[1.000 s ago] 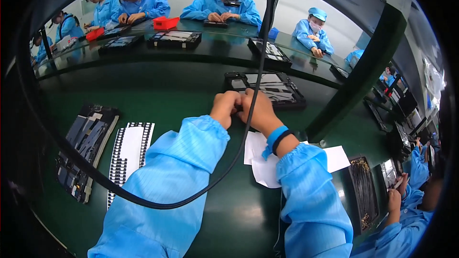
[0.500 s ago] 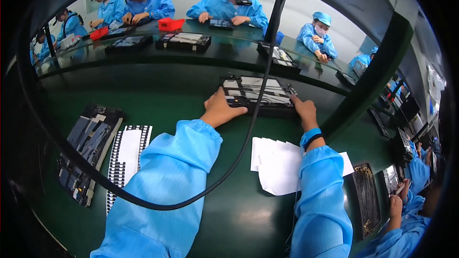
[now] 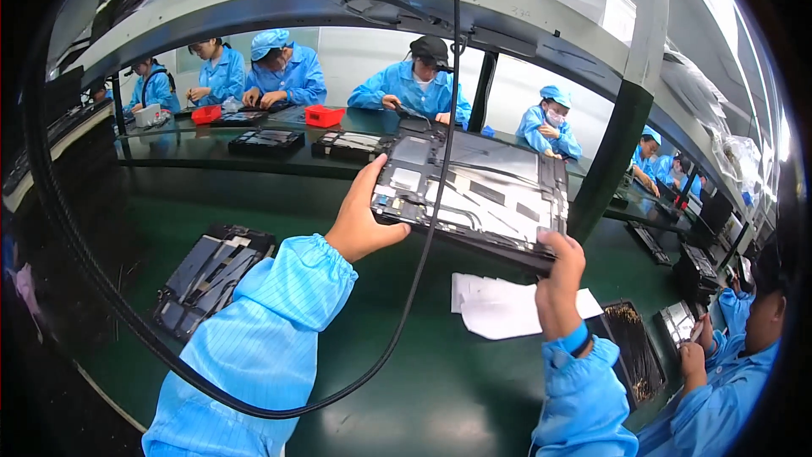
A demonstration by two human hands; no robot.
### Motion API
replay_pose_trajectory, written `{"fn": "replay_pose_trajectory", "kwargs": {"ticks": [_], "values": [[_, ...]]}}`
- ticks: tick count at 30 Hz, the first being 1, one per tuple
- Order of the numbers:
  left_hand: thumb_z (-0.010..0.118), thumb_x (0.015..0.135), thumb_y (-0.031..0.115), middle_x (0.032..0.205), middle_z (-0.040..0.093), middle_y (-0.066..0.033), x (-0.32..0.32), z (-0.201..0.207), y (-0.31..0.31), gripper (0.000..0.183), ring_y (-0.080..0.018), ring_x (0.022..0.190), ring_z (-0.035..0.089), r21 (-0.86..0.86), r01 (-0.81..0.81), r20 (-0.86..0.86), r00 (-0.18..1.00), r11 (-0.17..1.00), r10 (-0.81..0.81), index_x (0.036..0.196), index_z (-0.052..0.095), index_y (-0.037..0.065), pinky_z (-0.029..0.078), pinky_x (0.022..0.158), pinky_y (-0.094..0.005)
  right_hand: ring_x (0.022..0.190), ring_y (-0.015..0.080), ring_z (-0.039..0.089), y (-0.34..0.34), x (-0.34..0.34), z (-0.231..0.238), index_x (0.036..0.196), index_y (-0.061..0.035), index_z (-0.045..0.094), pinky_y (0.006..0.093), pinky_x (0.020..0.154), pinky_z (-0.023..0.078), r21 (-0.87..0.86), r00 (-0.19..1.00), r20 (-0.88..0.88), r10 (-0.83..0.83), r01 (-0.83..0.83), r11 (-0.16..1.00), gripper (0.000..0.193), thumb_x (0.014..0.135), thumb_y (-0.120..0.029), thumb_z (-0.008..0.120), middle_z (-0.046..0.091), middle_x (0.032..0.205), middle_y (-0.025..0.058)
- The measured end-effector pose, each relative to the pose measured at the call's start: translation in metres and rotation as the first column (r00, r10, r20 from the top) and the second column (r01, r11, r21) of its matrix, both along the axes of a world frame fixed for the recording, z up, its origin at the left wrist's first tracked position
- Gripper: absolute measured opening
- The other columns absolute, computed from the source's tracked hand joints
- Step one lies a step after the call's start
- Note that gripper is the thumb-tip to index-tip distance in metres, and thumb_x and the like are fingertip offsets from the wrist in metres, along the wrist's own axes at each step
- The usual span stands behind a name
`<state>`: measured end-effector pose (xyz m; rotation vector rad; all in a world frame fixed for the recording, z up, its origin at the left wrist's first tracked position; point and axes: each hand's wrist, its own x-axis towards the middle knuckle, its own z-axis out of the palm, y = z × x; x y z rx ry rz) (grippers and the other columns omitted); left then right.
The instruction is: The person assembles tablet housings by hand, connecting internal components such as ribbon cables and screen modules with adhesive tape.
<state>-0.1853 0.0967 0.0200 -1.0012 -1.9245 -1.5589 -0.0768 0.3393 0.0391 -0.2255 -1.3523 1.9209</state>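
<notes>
My left hand (image 3: 362,222) and my right hand (image 3: 560,283) hold an opened tablet-like device (image 3: 495,186) between them, raised above the green bench. It has a black frame, silver panels inside, thin black cables and a small circuit area near my left thumb. Its thick dark lower edge may be more than one layer; I cannot tell. My left fingers wrap round the left side with the thumb on the near corner. My right hand grips the near right corner, thumb on top. A black cable hangs in front of the device and hides a strip of it.
Similar opened devices (image 3: 211,275) lie at the left. White papers (image 3: 499,306) lie below my right hand, beside a black tray (image 3: 613,338) of thin dark strands. A metal post (image 3: 613,161) stands at the right. Co-workers in blue sit across the bench; another works at my right.
Both hands have lifted the device off the bench, bringing it closer and tilting it. The view has risen, showing more of the overhead frame. My left arm now covers the white strip with black tabs.
</notes>
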Motion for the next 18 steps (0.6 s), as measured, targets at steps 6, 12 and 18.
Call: {"fn": "replay_pose_trajectory", "kwargs": {"ticks": [6, 12, 18], "values": [[0.065, 0.052, 0.013, 0.114, 0.034, -0.0166, 0.063, -0.011, -0.020, 0.077, -0.0303, 0.109, 0.035, -0.039, -0.035, 0.208, 0.977, 0.999, 0.043, 0.121, 0.035, -0.001, 0.028, 0.097, -0.0329, 0.078, 0.0125, 0.049, -0.030, 0.068, -0.035, 0.101, 0.0027, 0.048, 0.0251, 0.073, 0.040, 0.280, 0.977, 0.184, -0.104, 0.049, 0.959, 0.037, 0.075, -0.018, 0.065, 0.051, 0.084, 0.0046], [0.063, 0.051, 0.010, 0.112, 0.032, -0.0188, 0.127, -0.017, -0.055, 0.070, -0.0328, 0.108, 0.033, -0.081, 0.010, -0.114, 0.993, 0.997, -0.019, 0.116, 0.039, 0.003, 0.028, 0.095, -0.0363, 0.087, 0.0152, 0.056, -0.043, 0.144, -0.018, 0.103, -0.0003, 0.051, 0.0302, 0.080, 0.044, -0.191, 0.952, -0.043, 0.303, -0.305, 0.933, 0.028, 0.088, -0.024, 0.046, 0.058, 0.096, 0.0063], [0.067, 0.057, 0.008, 0.114, 0.033, -0.0188, 0.181, -0.025, -0.112, 0.073, -0.0327, 0.106, 0.037, -0.213, 0.267, 0.206, 0.953, 0.940, -0.224, 0.122, 0.032, 0.002, 0.032, 0.093, -0.0373, 0.082, 0.0159, 0.058, -0.032, 0.143, -0.070, 0.101, 0.0022, 0.051, 0.0284, 0.074, 0.048, -0.211, 0.894, 0.197, 0.402, -0.362, 0.908, 0.025, 0.086, -0.018, 0.051, 0.058, 0.094, 0.0099]]}}
